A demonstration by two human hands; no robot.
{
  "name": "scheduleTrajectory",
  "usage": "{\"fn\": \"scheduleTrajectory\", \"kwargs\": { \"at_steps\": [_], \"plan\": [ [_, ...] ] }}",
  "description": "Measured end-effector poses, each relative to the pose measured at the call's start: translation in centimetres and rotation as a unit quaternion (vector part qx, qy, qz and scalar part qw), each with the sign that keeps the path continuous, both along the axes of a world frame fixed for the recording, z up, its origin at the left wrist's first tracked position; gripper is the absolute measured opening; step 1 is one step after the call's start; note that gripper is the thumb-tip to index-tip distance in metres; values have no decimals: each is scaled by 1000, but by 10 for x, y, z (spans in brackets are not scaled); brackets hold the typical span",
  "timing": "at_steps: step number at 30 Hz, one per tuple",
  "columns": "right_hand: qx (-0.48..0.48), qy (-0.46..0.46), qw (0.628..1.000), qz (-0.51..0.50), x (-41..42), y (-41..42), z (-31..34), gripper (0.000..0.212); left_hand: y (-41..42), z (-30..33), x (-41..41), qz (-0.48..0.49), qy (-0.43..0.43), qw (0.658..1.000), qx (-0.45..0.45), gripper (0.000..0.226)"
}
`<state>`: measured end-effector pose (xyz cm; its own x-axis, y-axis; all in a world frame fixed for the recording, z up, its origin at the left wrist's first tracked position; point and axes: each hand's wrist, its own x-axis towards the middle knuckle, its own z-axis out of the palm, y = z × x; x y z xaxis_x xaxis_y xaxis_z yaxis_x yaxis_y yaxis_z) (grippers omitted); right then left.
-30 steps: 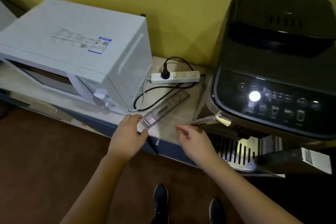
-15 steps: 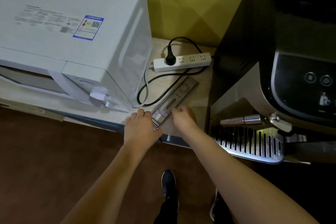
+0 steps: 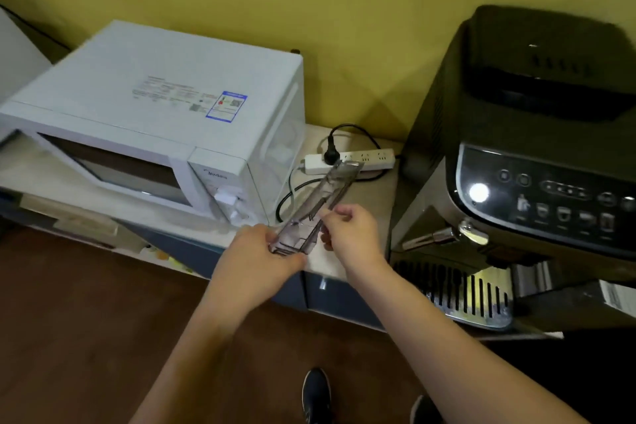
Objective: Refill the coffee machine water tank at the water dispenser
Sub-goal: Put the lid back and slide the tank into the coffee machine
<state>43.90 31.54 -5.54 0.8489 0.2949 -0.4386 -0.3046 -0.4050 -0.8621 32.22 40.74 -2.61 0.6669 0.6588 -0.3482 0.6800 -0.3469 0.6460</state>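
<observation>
Both hands grip one long, narrow piece of clear plastic, apparently the lid of the coffee machine's water tank, though its exact identity cannot be told. Left hand has its fingers closed on the near end; right hand pinches the right edge a little farther along, fingers curled together on it. Held so, the clear piece tilts up and away from the person, its far end in front of the power strip. Largest in view is the dark coffee machine at right, standing on the pale counter, with one round button lit white on its sloping panel and a slotted metal drip tray at its foot. Next, a white microwave occupies the counter's left part, its door shut. Between the two appliances lies a white power strip against the yellow wall, one black plug seated in it. Below, on the brown floor, two dark shoes show.
</observation>
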Motion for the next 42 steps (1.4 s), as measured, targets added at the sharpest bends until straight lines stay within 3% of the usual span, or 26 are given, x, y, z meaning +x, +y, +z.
{"fn": "scheduleTrajectory", "kwargs": {
  "at_steps": [6,11,17,24,28,31,35,42],
  "plan": [
    [106,-217,970,39,0,-26,105,29,-34,63,3,34,-186,974,125,66],
    [153,-339,927,43,15,-70,180,25,-70,105,30,22,-286,937,198,63],
    [127,-464,876,-46,49,-154,227,24,-137,148,89,-32,-321,902,289,64],
    [125,-522,831,-150,105,-274,249,6,-254,179,153,-113,-355,873,316,69],
    [89,-505,836,-197,146,-342,233,7,-322,180,176,-181,-318,862,350,70],
    [51,-441,875,-191,182,-384,201,11,-368,168,190,-219,-231,875,366,65],
    [3,-348,928,-136,218,-412,148,13,-407,138,211,-236,-123,894,361,62],
    [-143,-236,960,41,239,-401,88,22,-422,86,234,-187,17,938,291,65]
  ]
}}
